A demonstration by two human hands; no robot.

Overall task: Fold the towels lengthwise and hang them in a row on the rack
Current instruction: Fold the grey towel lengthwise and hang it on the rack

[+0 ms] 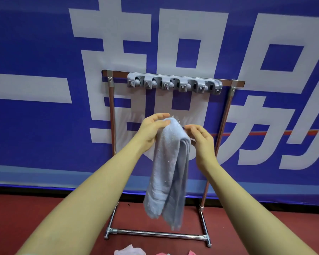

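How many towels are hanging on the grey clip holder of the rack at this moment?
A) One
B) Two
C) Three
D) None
D: every slot of the grey clip holder on the rack is bare, and the light blue towel hangs folded from the left hand, below the holder, with the right hand open beside it.

We are seeing a fuzzy blue terry-cloth towel (168, 168), a glossy metal rack (156, 233) and its matt grey plastic clip strip (174, 83).

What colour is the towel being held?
Light blue-grey towel, plain, no pattern; seen in the head view.
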